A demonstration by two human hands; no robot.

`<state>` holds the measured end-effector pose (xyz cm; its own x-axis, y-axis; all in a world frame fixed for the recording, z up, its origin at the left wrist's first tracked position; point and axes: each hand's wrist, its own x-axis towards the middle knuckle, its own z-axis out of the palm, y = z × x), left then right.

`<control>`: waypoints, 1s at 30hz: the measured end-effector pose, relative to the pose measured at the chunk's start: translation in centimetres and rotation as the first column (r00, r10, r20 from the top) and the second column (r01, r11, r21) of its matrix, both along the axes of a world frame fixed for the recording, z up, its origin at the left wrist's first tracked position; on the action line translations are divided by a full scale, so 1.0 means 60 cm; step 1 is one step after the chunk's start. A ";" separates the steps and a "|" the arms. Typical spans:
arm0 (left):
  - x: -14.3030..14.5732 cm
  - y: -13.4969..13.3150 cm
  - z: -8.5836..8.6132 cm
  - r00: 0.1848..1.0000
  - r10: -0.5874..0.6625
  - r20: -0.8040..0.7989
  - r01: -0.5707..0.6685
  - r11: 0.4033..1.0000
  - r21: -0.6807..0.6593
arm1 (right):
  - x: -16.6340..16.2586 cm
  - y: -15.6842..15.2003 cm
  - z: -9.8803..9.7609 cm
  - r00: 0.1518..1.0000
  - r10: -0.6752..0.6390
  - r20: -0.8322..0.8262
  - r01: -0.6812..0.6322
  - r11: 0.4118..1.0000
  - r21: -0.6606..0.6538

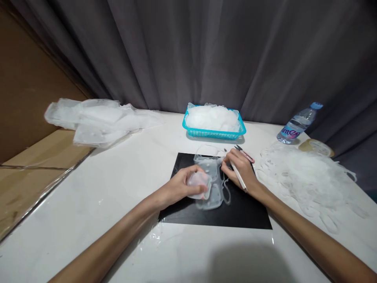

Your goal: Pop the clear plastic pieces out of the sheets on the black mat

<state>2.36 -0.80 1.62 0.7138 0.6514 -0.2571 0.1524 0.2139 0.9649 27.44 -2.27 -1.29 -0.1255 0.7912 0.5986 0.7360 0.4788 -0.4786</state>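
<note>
Bkgd: dk grey curtain [176, 51] in folds behind a white table [126, 177]; cardboard [32, 153] along the far L side. Black mat [191, 217] flat on the table in front of the person, both hands over it.

L hand [191, 181]: fingers + thumb closed round a translucent piece [198, 180], rounded, cup-like, a bit blurred. It's held above the L part of the mat, overlapping the clear moulded sheet [212, 169] in view; can't tell if the two touch. Sheet lies approx mid-mat, between the hands, w/ thin loose strips [226, 193] curling off its R side.

R hand [237, 165]: fingers closed in a pen grip on a white pen-like tool [239, 177], shaft slanting back over the hand twd the wrist. Tip too small/blurred to make out; fingertips right by the sheet's upper R edge. Snips [246, 154] w/ pink handle just behind the R hand, blades apart.

Behind the mat: turquoise basket [215, 134], heaped w/ white translucent pcs [212, 118]. Back L: pile of whitish plastic bags [101, 118], crumpled, partly over the cardboard. R side: big tangle of clear scraps [306, 179], tape roll [322, 148] at its back edge, water bottle [299, 124] w/ blue cap standing behind, looks tilted in this view
</note>
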 end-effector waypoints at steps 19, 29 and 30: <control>0.001 -0.016 0.019 0.985 0.114 0.130 -0.129 0.985 0.115 | 0.019 -0.023 0.071 0.982 -0.127 -0.137 0.153 0.968 0.199; 0.006 -0.022 0.022 0.972 0.190 0.137 -0.204 0.974 0.096 | -0.019 -0.064 0.098 0.887 0.431 -0.167 -0.459 0.866 -0.200; 0.007 -0.022 0.023 0.969 0.205 0.137 -0.219 0.971 0.095 | -0.020 -0.063 0.094 0.881 0.439 -0.178 -0.469 0.860 -0.202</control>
